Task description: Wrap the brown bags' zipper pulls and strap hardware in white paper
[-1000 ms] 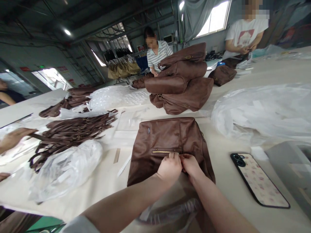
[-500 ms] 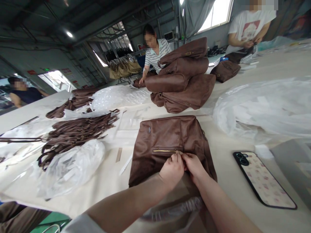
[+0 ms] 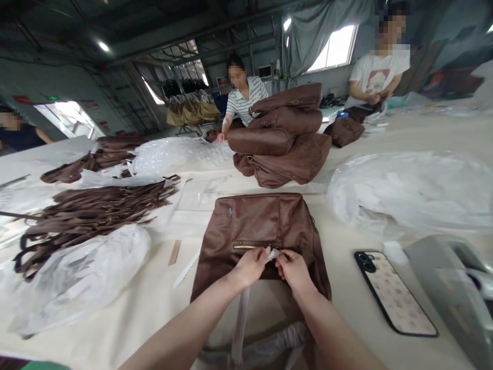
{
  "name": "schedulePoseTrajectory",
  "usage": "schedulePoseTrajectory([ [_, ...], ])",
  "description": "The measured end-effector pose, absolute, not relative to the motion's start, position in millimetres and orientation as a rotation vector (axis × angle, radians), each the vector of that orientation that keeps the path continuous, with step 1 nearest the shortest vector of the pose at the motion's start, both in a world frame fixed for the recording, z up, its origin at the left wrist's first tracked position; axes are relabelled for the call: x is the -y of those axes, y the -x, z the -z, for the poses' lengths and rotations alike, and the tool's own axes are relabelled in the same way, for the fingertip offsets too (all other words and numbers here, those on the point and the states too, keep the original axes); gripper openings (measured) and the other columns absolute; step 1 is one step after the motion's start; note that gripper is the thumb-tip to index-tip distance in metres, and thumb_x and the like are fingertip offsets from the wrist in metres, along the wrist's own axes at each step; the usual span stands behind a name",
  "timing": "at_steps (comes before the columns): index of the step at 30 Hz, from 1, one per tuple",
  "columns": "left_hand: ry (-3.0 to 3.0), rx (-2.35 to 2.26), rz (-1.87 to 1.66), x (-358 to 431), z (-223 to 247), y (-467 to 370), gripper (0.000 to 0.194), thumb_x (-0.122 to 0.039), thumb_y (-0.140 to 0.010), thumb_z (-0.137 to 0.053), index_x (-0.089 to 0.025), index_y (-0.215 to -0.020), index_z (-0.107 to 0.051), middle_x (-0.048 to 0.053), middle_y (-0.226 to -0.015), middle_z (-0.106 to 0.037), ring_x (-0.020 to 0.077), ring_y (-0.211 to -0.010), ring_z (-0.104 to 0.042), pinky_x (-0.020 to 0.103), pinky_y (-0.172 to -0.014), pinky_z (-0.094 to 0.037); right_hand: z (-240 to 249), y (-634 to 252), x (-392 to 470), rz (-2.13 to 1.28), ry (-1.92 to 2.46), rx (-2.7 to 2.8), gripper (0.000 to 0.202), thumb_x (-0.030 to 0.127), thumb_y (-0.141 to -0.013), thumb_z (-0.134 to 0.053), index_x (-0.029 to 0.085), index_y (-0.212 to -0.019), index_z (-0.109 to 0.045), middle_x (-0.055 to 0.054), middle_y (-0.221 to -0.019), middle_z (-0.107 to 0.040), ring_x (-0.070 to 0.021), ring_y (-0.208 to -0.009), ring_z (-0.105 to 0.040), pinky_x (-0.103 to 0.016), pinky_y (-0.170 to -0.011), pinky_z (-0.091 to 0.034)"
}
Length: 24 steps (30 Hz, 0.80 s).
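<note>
A brown leather bag [image 3: 252, 218] lies flat in front of me, with a short brass zipper [image 3: 246, 246] across its face. My left hand [image 3: 252, 266] is closed in a pinch by the right end of that zipper. My right hand [image 3: 293, 268] is closed just beside it, fingers curled. A small white piece [image 3: 271, 254], like film or paper, shows between the fingertips of both hands. Whether the zipper pull is under it is hidden. Below my hands, a wrapped handle [image 3: 285, 336] in clear plastic lies across the near part of the bag.
Beyond the bag, several brown bags [image 3: 285, 149] are piled up. Brown straps [image 3: 96, 205] and crumpled plastic [image 3: 92, 272] lie left. A phone [image 3: 396, 293] and a large plastic bundle [image 3: 412, 190] lie right. Co-workers stand at the far side, one in stripes [image 3: 246, 97].
My hands have drawn slightly apart, and the small white piece now shows between them. The view has shifted, so the bag sits lower and a little further left.
</note>
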<state>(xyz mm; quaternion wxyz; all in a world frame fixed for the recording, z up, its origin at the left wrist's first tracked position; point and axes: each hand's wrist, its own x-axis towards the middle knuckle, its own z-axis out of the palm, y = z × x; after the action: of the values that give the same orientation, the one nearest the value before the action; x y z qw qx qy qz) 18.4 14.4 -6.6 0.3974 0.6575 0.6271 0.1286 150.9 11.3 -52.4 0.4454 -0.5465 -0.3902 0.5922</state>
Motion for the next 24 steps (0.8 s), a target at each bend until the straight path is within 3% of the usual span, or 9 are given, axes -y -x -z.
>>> schedulePoseTrajectory([
  [4, -1.871, -1.480, -0.342, -9.6, 17.9, -20.6, 0.024, -0.026, -0.088, -0.040, -0.018, -0.077, -0.060, 0.004, -0.080, -0.065, 0.0168, -0.078, -0.058, 0.025, -0.074, -0.041, 45.9, -146.0, -8.1, -1.414, 1.440, 1.065, 0.025, 0.035, -0.078, -0.054, 0.017, -0.061, -0.056, 0.005, -0.046, -0.050, -0.0069, -0.034, -0.040, -0.019, -0.034, -0.028],
  [8, -1.957, -1.540, -0.303, -11.7, 29.7, -12.9, 0.028, -0.022, -0.086, -0.032, -0.019, -0.070, -0.055, 0.002, -0.071, -0.063, 0.0162, -0.070, -0.058, 0.023, -0.066, -0.041, 15.9, -176.0, 15.3, -1.344, 1.442, 1.283, 0.016, 0.031, -0.076, -0.062, 0.017, -0.075, -0.068, 0.001, -0.057, -0.063, -0.0098, -0.042, -0.053, -0.019, -0.041, -0.038],
  [11, -1.893, -1.576, -0.336, -20.7, 36.9, -5.7, 0.030, -0.026, -0.085, -0.031, -0.020, -0.067, -0.053, 0.000, -0.062, -0.059, 0.0168, -0.064, -0.057, 0.023, -0.062, -0.040, -13.5, -249.0, 54.1, -0.858, 1.496, 1.440, 0.026, 0.036, -0.083, -0.055, 0.023, -0.102, -0.067, -0.006, -0.090, -0.070, -0.0172, -0.075, -0.065, -0.023, -0.062, -0.050],
  [13, -1.839, -1.575, -0.350, -26.4, 38.7, -2.8, 0.031, -0.031, -0.083, -0.032, -0.021, -0.065, -0.054, -0.001, -0.058, -0.057, 0.0174, -0.063, -0.056, 0.023, -0.059, -0.040, -26.2, -316.8, 86.2, -0.326, 1.715, 1.359, 0.025, 0.037, -0.084, -0.053, 0.022, -0.096, -0.068, -0.009, -0.098, -0.069, -0.0216, -0.088, -0.064, -0.029, -0.075, -0.049],
  [15, -1.815, -1.563, -0.377, -30.1, 38.2, -1.6, 0.031, -0.034, -0.081, -0.035, -0.022, -0.061, -0.055, -0.001, -0.057, -0.058, 0.0180, -0.064, -0.057, 0.023, -0.060, -0.041, -28.4, -384.1, 116.5, 0.050, 1.970, 1.177, 0.026, 0.041, -0.083, -0.052, 0.022, -0.093, -0.067, -0.009, -0.098, -0.068, -0.0238, -0.085, -0.063, -0.034, -0.078, -0.048],
  [17, -1.814, -1.547, -0.414, -31.7, 36.4, -1.7, 0.030, -0.038, -0.077, -0.038, -0.022, -0.058, -0.055, -0.001, -0.058, -0.060, 0.0186, -0.067, -0.058, 0.023, -0.064, -0.043, -21.0, -435.8, 139.9, 0.070, 2.159, 1.104, 0.031, 0.045, -0.082, -0.050, 0.023, -0.094, -0.068, -0.009, -0.102, -0.067, -0.0226, -0.072, -0.062, -0.036, -0.075, -0.047],
  [19, -1.812, -1.537, -0.439, -31.9, 34.0, -2.2, 0.030, -0.043, -0.075, -0.042, -0.023, -0.057, -0.056, -0.001, -0.058, -0.061, 0.0194, -0.068, -0.058, 0.023, -0.065, -0.044, -8.5, -464.7, 153.4, -0.123, 2.196, 1.088, 0.035, 0.046, -0.084, -0.045, 0.023, -0.093, -0.070, -0.008, -0.095, -0.068, -0.0207, -0.065, -0.060, -0.036, -0.072, -0.047],
  [24, -1.820, -1.517, -0.455, -29.9, 31.4, -1.9, 0.034, -0.052, -0.072, -0.044, -0.024, -0.057, -0.056, -0.001, -0.054, -0.059, 0.0198, -0.065, -0.057, 0.023, -0.058, -0.043, 15.0, -471.0, 150.9, -0.488, 2.015, 0.958, 0.037, 0.048, -0.080, -0.048, 0.021, -0.085, -0.074, -0.006, -0.077, -0.068, -0.0181, -0.056, -0.054, -0.030, -0.053, -0.044],
])
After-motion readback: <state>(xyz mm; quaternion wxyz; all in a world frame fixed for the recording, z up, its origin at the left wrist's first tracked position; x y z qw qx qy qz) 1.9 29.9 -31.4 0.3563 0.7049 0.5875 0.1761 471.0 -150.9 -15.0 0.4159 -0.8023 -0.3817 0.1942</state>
